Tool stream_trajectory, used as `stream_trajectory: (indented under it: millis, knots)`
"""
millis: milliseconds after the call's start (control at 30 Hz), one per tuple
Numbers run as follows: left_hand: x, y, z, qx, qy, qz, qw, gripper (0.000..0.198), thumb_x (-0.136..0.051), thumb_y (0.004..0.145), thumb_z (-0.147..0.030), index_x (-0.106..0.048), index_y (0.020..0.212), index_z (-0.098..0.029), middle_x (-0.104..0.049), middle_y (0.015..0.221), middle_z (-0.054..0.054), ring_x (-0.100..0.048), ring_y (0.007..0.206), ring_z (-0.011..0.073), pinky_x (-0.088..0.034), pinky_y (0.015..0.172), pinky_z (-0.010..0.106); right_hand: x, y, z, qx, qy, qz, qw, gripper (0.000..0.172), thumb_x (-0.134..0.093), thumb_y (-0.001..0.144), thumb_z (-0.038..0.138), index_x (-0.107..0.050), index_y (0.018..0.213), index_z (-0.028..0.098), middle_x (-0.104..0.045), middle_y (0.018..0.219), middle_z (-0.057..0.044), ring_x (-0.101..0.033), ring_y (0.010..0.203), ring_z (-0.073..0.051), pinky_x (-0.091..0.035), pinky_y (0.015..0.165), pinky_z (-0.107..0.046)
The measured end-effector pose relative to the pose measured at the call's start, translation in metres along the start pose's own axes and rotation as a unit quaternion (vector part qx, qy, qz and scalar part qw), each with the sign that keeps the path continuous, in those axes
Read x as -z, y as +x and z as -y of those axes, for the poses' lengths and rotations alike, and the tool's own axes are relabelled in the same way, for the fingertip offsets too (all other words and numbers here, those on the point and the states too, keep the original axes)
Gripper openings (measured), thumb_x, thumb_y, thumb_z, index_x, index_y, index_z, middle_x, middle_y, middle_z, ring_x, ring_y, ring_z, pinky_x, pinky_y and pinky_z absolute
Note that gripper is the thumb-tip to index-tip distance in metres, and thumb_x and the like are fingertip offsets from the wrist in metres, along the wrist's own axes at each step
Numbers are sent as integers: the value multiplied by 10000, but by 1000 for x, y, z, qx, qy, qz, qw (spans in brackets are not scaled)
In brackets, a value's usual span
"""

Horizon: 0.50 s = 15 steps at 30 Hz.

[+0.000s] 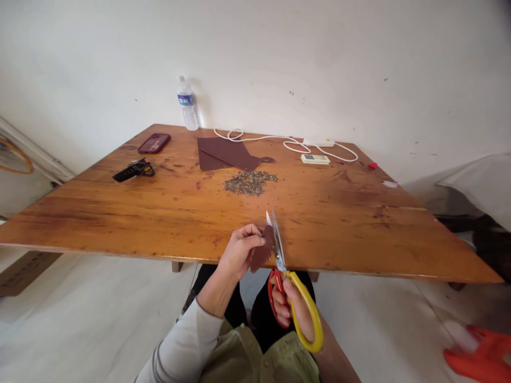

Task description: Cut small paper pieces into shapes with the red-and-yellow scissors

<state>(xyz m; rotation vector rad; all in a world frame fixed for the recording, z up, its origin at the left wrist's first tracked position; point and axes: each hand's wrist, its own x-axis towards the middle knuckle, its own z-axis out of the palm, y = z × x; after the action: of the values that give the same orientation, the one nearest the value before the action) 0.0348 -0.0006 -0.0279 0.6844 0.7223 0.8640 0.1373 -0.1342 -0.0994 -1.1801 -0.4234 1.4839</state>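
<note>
Pinched between the fingers of my left hand is a small dark-brown sheet piece with a toothed, fringed lower edge. My right hand grips a pair of scissors with one yellow and one red handle. The scissors' blades point away from me and are slightly apart, right beside the brown piece. Both hands are at the near edge of the wooden table. Farther in lies a loose heap of small grey-brown shreds.
Behind the heap lie flat brown sheets. A water bottle stands by the wall. Left are a phone and a black object with a cord. A white cable and a small white box lie at the back right.
</note>
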Motion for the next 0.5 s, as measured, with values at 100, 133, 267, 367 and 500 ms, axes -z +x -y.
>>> stream_trajectory:
  millis: [100, 133, 267, 367, 500]
  knots:
    - [1, 0, 0, 4, 1, 2, 1000, 187, -760, 469, -177, -579, 511, -187, -593, 508, -24, -534, 457, 120, -417, 504, 256, 1, 0, 1, 37, -16, 13, 999, 673, -768, 671, 826, -624, 899, 209, -458, 585, 89, -321, 401, -53, -262, 360, -180]
    - [1, 0, 0, 5, 0, 3, 1000, 192, -761, 473, -181, -574, 512, -189, -594, 503, -22, -539, 457, 125, -421, 507, 260, 1, 0, 2, 48, -21, 19, 998, 666, -757, 694, 820, -633, 910, 203, -481, 598, 76, -347, 409, -58, -276, 372, -187]
    - [3, 1, 2, 2, -4, 12, 1000, 183, -757, 486, -179, -579, 528, -192, -586, 499, -20, -544, 465, 131, -417, 515, 263, 6, 0, 5, 52, -31, 38, 997, 658, -731, 729, 821, -639, 917, 198, -488, 610, 62, -363, 415, -63, -278, 381, -201]
    - [4, 2, 2, 5, -2, 19, 1000, 172, -749, 492, -169, -583, 532, -191, -584, 516, -24, -536, 473, 123, -420, 533, 267, 10, 0, 7, 29, -37, 58, 997, 646, -756, 723, 804, -627, 932, 206, -478, 625, 69, -358, 420, -59, -301, 380, -200]
    - [4, 3, 2, 2, 3, 16, 1000, 167, -745, 482, -166, -584, 518, -187, -567, 514, -32, -508, 459, 107, -384, 510, 252, 11, -1, 11, 2, -32, 54, 998, 648, -779, 694, 801, -600, 918, 219, -437, 604, 100, -315, 404, -43, -278, 359, -177]
